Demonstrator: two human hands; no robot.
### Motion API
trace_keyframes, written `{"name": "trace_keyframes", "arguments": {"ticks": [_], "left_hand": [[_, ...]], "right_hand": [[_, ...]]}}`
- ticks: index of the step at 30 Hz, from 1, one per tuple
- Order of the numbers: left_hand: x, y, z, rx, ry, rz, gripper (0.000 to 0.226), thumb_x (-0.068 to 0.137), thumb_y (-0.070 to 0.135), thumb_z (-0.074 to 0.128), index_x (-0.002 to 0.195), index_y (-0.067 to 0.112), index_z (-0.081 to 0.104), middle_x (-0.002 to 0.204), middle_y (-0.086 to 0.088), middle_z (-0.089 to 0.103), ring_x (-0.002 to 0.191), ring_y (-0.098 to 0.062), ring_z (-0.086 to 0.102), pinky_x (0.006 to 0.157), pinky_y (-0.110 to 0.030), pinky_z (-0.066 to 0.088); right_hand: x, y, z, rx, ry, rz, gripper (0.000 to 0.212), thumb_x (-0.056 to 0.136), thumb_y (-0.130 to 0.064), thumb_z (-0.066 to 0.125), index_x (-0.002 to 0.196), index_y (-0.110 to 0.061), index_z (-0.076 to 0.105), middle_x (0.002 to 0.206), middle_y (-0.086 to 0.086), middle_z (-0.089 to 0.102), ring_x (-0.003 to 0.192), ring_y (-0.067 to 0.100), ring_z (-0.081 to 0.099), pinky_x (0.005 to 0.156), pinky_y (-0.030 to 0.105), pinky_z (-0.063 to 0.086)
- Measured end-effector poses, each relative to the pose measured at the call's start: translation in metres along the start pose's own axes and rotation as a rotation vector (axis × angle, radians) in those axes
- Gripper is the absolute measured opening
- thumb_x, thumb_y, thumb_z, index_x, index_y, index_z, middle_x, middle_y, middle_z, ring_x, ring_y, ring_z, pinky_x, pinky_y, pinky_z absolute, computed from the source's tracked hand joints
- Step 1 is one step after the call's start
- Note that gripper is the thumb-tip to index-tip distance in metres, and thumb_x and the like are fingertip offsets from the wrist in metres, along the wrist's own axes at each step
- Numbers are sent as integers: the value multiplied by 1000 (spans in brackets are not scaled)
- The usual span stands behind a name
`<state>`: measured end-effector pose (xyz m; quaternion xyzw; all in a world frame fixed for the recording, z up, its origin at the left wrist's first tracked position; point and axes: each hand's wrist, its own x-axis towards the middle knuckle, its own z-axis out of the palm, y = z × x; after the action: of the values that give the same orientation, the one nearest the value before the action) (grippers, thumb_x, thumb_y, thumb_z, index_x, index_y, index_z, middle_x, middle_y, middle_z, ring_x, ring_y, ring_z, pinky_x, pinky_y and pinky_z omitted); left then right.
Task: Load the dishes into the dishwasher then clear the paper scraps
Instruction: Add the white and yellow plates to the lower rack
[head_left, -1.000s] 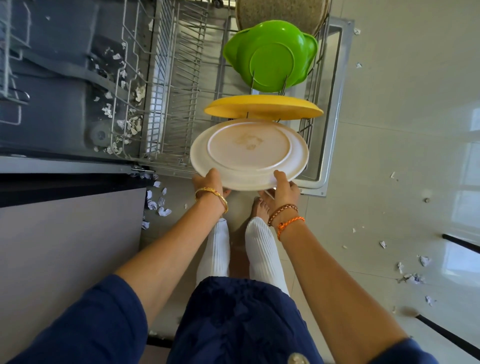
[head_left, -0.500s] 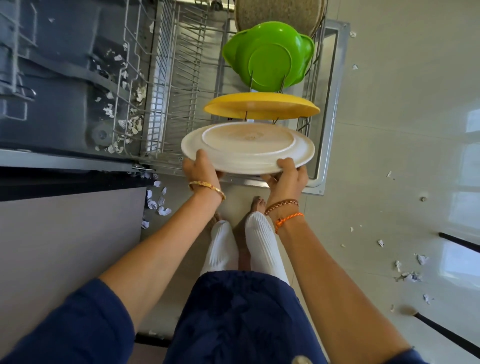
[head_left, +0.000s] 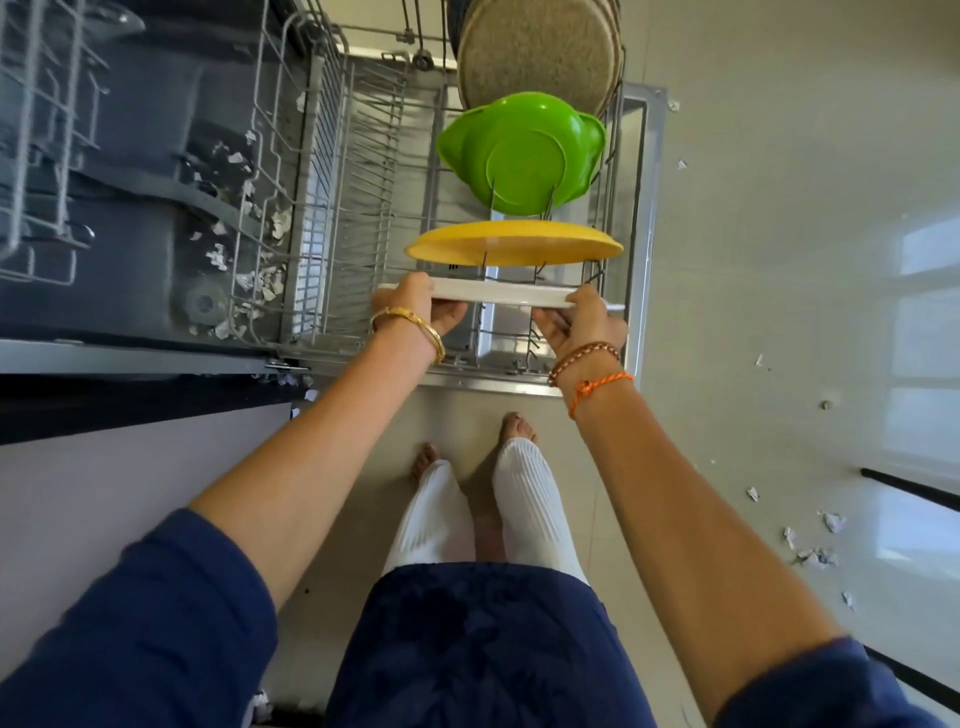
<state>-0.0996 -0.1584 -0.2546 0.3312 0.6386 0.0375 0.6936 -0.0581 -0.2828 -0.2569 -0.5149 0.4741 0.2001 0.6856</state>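
**White plate edge-on over the rack slots**

Pale floor tiles (head_left: 753, 260) fill the right and lower frame, strewn with paper scraps (head_left: 818, 545) at right. Upper left is the open dishwasher (head_left: 130, 208), more scraps lying on its dark inner floor. Its pulled-out lower rack (head_left: 363, 208) takes the upper centre and holds a speckled round dish (head_left: 535, 57) at top, a green bowl (head_left: 519, 150) below it, then a yellow plate (head_left: 514, 244), each standing on edge between tines.

Just below the yellow plate in the frame, close to it, the white plate (head_left: 498, 295) is turned nearly upright, its long axis running left to right across the frame. The left hand (head_left: 421, 312) grips its left rim, the right hand (head_left: 582, 322) its right rim, fingers curled under. Both look equally near. The free tines lie directly beneath the plate, so the coming move is probably straight down.

No brand, label or writing can be read.
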Motion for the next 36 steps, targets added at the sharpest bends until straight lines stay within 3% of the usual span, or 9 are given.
{"name": "trace_keyframes", "arguments": {"ticks": [4, 8, 13, 18, 22, 27, 30, 32, 36], "left_hand": [[15, -4, 1, 59, -51, -34, 20, 93, -1, 40, 74, 3, 42, 73, -13, 52, 59, -20, 54, 35, -20, 48], [21, -3, 1, 100, -46, -91, 19, 95, 19, 49, 82, 6, 42, 81, -10, 53, 70, -20, 58, 45, -25, 53], [33, -21, -15, 254, -28, -171, 34, 96, 16, 46, 127, 6, 35, 120, -15, 48, 118, -32, 52, 79, -38, 48], [49, -38, -29, 314, -34, -169, 35, 96, 23, 47, 126, 8, 36, 93, -9, 50, 70, -19, 52, 49, -30, 55], [51, -45, -38, 353, 118, -132, 53, 94, 35, 49, 137, 10, 31, 127, -14, 50, 85, -22, 54, 39, -33, 51], [51, -56, -39, 268, 186, -26, 44, 94, 23, 47, 134, 8, 37, 129, -16, 51, 84, -23, 54, 33, -27, 48], [50, -63, -39, 207, 204, 0, 42, 95, 22, 45, 133, 6, 38, 124, -17, 53, 81, -23, 56, 38, -26, 50], [47, -65, -40, 183, 223, 24, 41, 94, 19, 45, 131, 3, 40, 122, -18, 55, 80, -24, 59, 40, -24, 50], [19, -54, -39, 97, 186, 30, 35, 93, 9, 44, 126, -2, 46, 123, -20, 56, 87, -23, 56, 51, -24, 52]], "right_hand": [[23, 2, -2, -102, 3, -39, 56, 86, 2, 51, 136, -4, 25, 108, 28, 55, 36, 14, 58, 35, 22, 48], [33, -1, -3, -215, -23, -6, 51, 89, -3, 54, 132, -4, 26, 112, 23, 50, 70, 25, 61, 37, 26, 51], [45, 9, -6, -485, -11, 58, 45, 91, -8, 54, 129, -3, 32, 130, 21, 45, 112, 37, 55, 64, 43, 53], [59, 24, -14, -525, 22, 26, 48, 89, -12, 58, 130, -8, 34, 129, 16, 45, 112, 34, 53, 63, 39, 53], [55, 37, -27, -475, 28, 75, 58, 87, -16, 61, 134, -8, 27, 125, 17, 43, 114, 36, 51, 75, 51, 54], [45, 56, -34, -293, -12, 129, 49, 85, -18, 63, 124, -7, 35, 121, 16, 50, 107, 34, 58, 56, 39, 54], [40, 67, -33, -321, 70, 0, 58, 84, -24, 64, 132, -9, 35, 121, 11, 46, 107, 27, 55, 77, 39, 54], [33, 68, -33, -433, 233, -177, 59, 83, -23, 64, 133, -6, 36, 127, 12, 34, 101, 21, 47, 87, 25, 43], [4, 54, -26, -337, 290, -419, 40, 84, -12, 60, 121, -4, 45, 126, 14, 29, 94, 24, 44, 57, 3, 35]]}}
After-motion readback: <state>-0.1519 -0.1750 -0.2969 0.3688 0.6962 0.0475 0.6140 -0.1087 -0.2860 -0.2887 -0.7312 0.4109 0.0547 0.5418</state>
